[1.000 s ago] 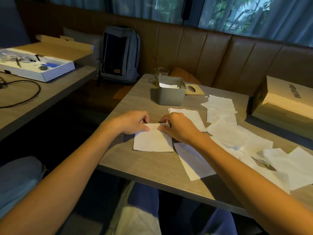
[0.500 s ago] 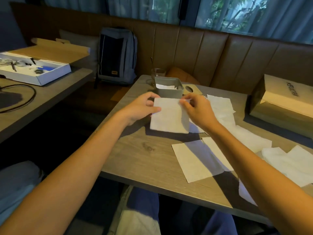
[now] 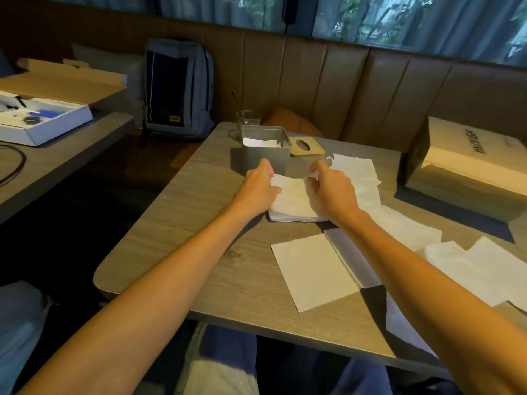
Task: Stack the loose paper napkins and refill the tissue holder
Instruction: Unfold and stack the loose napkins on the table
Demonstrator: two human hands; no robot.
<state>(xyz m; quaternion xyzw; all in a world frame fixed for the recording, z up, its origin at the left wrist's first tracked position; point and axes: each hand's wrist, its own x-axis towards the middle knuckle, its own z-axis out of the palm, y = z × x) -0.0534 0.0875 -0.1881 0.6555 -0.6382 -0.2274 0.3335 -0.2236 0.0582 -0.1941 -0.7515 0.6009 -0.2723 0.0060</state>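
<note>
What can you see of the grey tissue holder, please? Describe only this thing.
The tissue holder is a grey, box-shaped container with rounded corners and a matte look, perhaps metal or plastic. It stands upright near the far edge of the table, open at the top, its lid lying beside it. A few white napkins lie inside, well below the rim. A glass stands just behind it. The left hand reaches close to its front wall; whether it touches cannot be told.

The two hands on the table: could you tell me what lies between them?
In the head view, a small stack of white paper napkins.
</note>
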